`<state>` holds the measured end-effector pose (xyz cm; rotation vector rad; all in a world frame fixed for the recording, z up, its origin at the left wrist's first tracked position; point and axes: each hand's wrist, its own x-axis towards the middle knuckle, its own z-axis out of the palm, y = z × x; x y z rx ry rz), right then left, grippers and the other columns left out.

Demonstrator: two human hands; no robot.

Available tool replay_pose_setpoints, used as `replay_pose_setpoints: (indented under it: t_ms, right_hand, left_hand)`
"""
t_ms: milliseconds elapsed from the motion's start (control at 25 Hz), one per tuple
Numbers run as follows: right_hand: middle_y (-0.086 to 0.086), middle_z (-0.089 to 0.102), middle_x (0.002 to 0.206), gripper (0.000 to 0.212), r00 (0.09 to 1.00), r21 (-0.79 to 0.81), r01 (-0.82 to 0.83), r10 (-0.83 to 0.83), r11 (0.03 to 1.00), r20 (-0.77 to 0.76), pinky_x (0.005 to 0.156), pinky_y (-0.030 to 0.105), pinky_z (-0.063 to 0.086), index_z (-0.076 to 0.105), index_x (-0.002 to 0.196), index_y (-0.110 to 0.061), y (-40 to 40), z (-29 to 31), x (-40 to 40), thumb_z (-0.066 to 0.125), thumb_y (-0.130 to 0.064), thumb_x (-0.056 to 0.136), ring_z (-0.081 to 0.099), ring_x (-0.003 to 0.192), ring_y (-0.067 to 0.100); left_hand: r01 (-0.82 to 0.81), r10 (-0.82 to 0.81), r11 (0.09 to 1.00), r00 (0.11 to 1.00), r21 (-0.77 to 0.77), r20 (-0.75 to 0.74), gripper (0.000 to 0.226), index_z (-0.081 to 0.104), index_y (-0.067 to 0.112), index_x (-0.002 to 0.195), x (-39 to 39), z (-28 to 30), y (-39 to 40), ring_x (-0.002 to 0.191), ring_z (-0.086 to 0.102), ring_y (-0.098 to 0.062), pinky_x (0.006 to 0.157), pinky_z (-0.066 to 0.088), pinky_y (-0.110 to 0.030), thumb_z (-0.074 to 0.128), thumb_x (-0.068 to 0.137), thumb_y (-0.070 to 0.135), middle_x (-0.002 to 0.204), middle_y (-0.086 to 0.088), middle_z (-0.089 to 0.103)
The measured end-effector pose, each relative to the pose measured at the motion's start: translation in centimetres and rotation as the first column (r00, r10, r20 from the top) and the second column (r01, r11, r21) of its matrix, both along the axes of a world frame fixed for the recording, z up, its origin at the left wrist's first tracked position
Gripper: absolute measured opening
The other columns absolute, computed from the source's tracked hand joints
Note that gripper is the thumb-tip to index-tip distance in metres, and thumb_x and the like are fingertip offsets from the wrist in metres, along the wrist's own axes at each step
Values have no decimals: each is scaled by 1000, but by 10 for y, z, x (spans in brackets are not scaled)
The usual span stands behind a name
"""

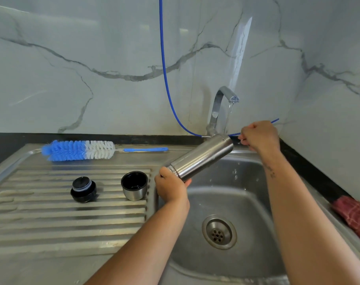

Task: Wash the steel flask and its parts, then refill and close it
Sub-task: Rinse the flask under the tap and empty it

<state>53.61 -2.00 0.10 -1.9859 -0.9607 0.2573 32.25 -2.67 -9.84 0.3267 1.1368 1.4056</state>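
Observation:
The steel flask [201,157] is tilted over the sink basin [247,202], its threaded neck low at the left and its base high at the right. My left hand [170,187] grips it around the neck end. My right hand [259,136] is curled with its fingertips against the flask's base. Water runs from the tap [220,105] in a thin stream onto that upper end. The steel cup lid [134,185] stands mouth up on the draining board [51,219]. The black stopper [84,190] stands to its left.
A blue and white bottle brush [78,150] lies along the back of the draining board. A blue hose [164,68] hangs down the marble wall and passes behind the tap. A red cloth [353,214] lies on the sink's right rim. The drain [219,232] is uncovered.

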Motion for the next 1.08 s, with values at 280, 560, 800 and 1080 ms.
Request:
replay_pose_setpoints:
  t_ms: [280, 560, 800, 1080]
  right_hand:
    - [-3, 72, 98, 15, 887, -40, -445, 447, 894, 119, 85, 23, 52, 77, 105, -10, 62, -29, 9, 75, -15, 91, 63, 85, 1]
    - [1, 71, 95, 20, 642, -303, -649, 716, 698, 273, 83, 23, 48, 81, 102, -12, 102, -19, 18, 82, -21, 84, 63, 91, 10]
    - [-5, 68, 99, 23, 578, -377, -652, 753, 658, 314, 78, 15, 42, 79, 112, -15, 108, -25, 25, 76, -23, 91, 60, 92, 4]
    - [-4, 66, 100, 9, 724, -142, -650, 665, 747, 183, 91, 32, 47, 68, 100, -23, 93, -43, 24, 62, -29, 101, 62, 96, 16]
  left_hand:
    - [-53, 53, 999, 998, 1, -47, 39, 56, 6, 125, -1, -2, 2, 107, 64, -38, 58, 60, -34, 33, 102, 27, 127, -17, 59]
    - [-89, 91, 996, 991, 32, -99, 35, 55, 3, 124, 0, 0, 5, 107, 64, -37, 56, 59, -32, 35, 102, 22, 126, -19, 60]
    - [-89, 95, 995, 986, 55, -137, 35, 55, 4, 123, 0, -6, 7, 106, 64, -37, 54, 58, -31, 35, 101, 23, 125, -19, 60]
    - [-83, 89, 995, 987, 51, -132, 36, 54, 5, 126, 0, -7, 8, 111, 62, -37, 58, 60, -33, 34, 102, 24, 127, -17, 58]
